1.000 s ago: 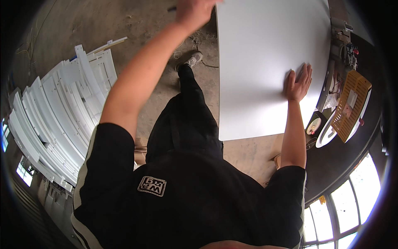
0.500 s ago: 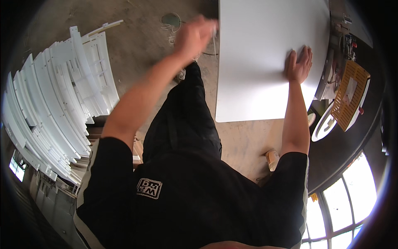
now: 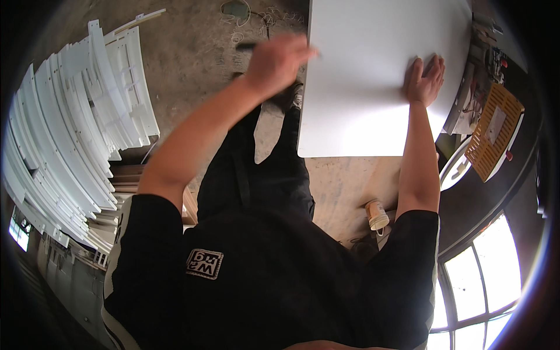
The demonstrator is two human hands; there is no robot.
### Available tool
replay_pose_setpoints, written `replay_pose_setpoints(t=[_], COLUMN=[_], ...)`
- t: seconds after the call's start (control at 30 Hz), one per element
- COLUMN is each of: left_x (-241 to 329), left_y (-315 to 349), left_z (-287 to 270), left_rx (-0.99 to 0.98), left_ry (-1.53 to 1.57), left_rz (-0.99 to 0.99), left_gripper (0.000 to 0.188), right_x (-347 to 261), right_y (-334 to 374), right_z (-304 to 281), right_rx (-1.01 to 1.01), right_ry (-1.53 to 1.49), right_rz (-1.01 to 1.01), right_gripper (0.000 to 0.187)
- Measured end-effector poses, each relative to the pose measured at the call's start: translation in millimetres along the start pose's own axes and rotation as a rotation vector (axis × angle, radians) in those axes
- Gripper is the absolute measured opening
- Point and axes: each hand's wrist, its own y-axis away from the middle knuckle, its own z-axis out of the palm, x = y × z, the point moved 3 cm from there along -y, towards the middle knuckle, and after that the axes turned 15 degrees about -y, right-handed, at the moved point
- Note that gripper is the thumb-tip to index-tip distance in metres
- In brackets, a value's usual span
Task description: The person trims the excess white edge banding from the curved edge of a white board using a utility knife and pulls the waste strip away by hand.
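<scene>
A large, smooth white panel (image 3: 361,76) lies in front of me, its left and near edges showing. My right hand (image 3: 426,81) presses flat on it toward the far right side, fingers spread. At the panel's left edge, my left hand (image 3: 280,64) is curled and smeared by motion, its fingertips reaching just over that edge. A short dark handle-like piece (image 3: 245,46) sticks out on the left of this hand and seems held in it; its kind is too blurred to tell.
White slotted strips and boards (image 3: 76,128) are stacked at the left. Thin white scraps (image 3: 286,17) litter the floor beyond my left hand. A yellowish bucket (image 3: 377,214) stands on the floor near my right elbow. An orange slatted plastic piece (image 3: 494,133) is at the right.
My left hand has moved slightly toward me along the panel's left edge, and the dark piece now shows beside it. My right hand stays flat on the panel. The view has shifted a little.
</scene>
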Motion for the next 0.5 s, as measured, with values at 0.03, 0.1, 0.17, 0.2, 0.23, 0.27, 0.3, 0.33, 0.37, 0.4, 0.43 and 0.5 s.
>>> replay_pose_setpoints(t=[0.03, 0.1, 0.17, 0.2, 0.23, 0.27, 0.3, 0.33, 0.37, 0.4, 0.43, 0.5], left_x=[19.9, 60.5, 90.4, 90.5, 90.6, 92.1, 76.2, 56.0, 28.9, 3.0, -14.5, -27.9], left_y=[26.4, 69.8, 107.6, 114.4, 120.8, 125.6, 116.2, 98.1, 68.0, 40.8, 9.6, -30.9], left_z=[-3.6, -18.9, -29.1, -29.7, -30.4, -29.6, -21.4, -18.6, -12.6, -7.7, -7.5, -13.7], left_rx=[-0.017, -0.119, -0.253, -0.301, -0.349, -0.397, -0.316, -0.253, -0.11, -0.039, -0.07, -0.01], left_ry=[0.053, 0.11, 0.173, 0.219, 0.267, 0.317, 0.308, 0.289, 0.204, 0.159, 0.133, 0.132], left_rz=[-0.001, -0.027, -0.041, -0.06, -0.079, -0.096, -0.1, -0.26, -0.266, -0.316, -0.329, -0.294], left_gripper=[0.028, 0.018, 0.018, 0.018, 0.018, 0.018, 0.019, 0.023, 0.021, 0.021, 0.023, 0.021], right_x=[0.0, 0.4, 1.5, 0.5, 0.0, 0.5, -1.3, -2.8, -3.7, -8.6, -8.8, -5.2], right_y=[-0.5, -0.3, 1.7, 1.5, 1.5, 1.4, 0.0, 0.5, 2.4, 1.3, 1.3, -0.8], right_z=[-0.3, -0.1, -2.3, -0.6, 0.0, -1.5, -2.5, -2.7, -4.3, -3.4, -4.2, -0.8], right_rx=[0.003, 0.004, 0.005, 0.002, -0.001, 0.0, 0.0, -0.002, -0.01, -0.012, -0.008, -0.01], right_ry=[-0.002, -0.01, -0.003, 0.0, 0.005, 0.003, -0.003, -0.007, -0.011, -0.026, -0.033, -0.03], right_rz=[-0.003, 0.003, 0.008, 0.002, -0.002, 0.0, 0.0, 0.003, 0.016, 0.023, 0.033, 0.018], right_gripper=[0.074, 0.075, 0.076, 0.076, 0.076, 0.076, 0.076, 0.076, 0.076, 0.076, 0.076, 0.076])
